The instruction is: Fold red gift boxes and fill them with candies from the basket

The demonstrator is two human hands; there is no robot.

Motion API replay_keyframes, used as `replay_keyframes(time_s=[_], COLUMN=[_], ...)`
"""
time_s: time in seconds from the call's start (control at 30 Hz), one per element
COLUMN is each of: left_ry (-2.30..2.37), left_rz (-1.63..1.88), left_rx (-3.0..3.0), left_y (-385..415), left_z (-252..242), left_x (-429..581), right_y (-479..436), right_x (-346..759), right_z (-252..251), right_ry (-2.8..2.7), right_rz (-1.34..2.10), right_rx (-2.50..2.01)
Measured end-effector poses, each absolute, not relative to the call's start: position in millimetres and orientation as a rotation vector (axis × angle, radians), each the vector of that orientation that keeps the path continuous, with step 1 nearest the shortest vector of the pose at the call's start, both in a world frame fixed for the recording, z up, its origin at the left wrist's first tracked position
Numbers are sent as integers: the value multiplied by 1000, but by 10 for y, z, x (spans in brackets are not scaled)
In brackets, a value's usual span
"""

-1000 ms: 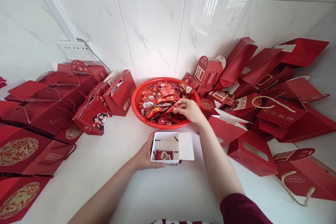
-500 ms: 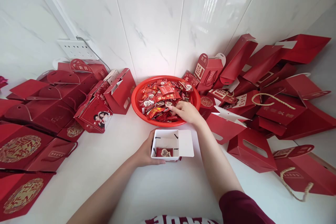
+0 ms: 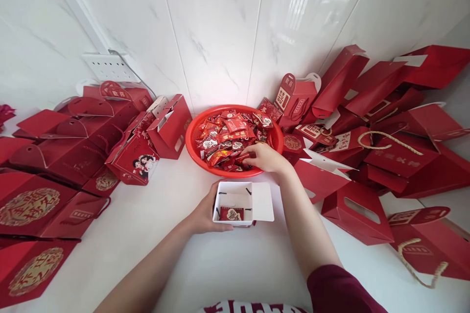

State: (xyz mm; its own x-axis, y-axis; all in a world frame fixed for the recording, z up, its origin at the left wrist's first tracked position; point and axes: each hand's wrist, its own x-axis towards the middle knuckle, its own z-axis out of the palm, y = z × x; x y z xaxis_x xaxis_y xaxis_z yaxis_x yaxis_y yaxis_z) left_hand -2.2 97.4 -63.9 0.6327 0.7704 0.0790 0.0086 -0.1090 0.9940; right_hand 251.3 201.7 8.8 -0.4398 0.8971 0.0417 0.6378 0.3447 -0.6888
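My left hand is wrapped round the left side of a small box with a white inside, its lid flap open to the right. A red wrapped packet with gold lettering lies inside it, and short dark cord ends show on its inner walls. My right hand reaches over the front right rim of a red plastic basket. Its thumb and fingers are pinched together on a red wrapped candy among the pile of wrapped candies. The fingertips are partly hidden by the wrappers.
Rows of red gift boxes stand at the left. More red boxes and bags, some with rope handles, crowd the right side. An open red box is left of the basket. Behind is a tiled wall with a socket strip.
My right hand has lowered slightly into the candies, and its fingers have closed together. My left hand keeps hold of the box. The whole view has shifted a little.
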Motion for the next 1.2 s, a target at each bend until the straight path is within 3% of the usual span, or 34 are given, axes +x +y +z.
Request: replay_keyframes(time_s=[0.23, 0.37, 0.83, 1.1, 1.2], left_ry=[660, 670, 790, 708, 660], left_rz=[749, 756, 798, 703, 731], left_rx=[1544, 1543, 1778, 1710, 1656], left_y=[969, 966, 970, 900, 899], left_z=[-639, -649, -751, -674, -668], left_x=[-14, -15, -13, 57, 78], right_y=[2041, 2044, 2017, 1601, 1454], right_x=[2682, 2693, 2612, 2595, 2547], right_z=[53, 38, 3, 391, 497], right_ry=[-1751, -1655, -1669, -1825, -2104], right_rz=[1266, 1334, 864, 1457, 1511], right_rx=[-1058, -995, -1234, -737, -731])
